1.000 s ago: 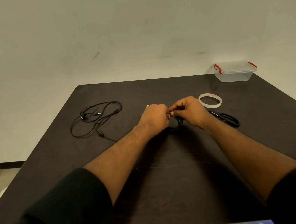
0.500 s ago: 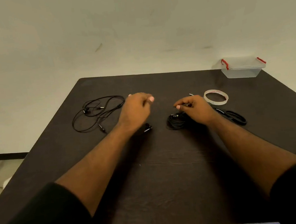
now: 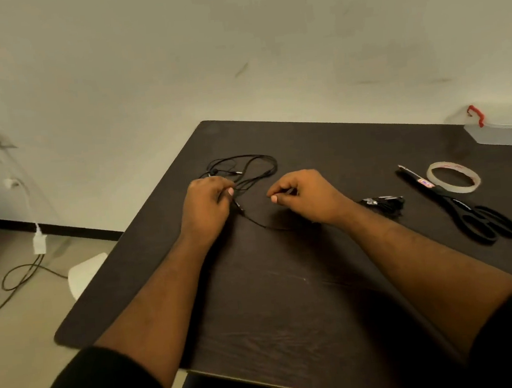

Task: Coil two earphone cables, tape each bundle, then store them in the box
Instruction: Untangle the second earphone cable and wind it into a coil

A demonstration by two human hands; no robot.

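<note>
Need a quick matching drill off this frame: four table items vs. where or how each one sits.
Things:
1. loose earphone cable
2. coiled earphone bundle
3. tape roll
4. box

States:
A. far right table edge, red latch showing
B. flat, touching the scissors
C. spread out, under the left hand
D. compact, beside the right forearm, no hand on it

Pairs: 1-C, 2-D, 3-B, 4-A
</note>
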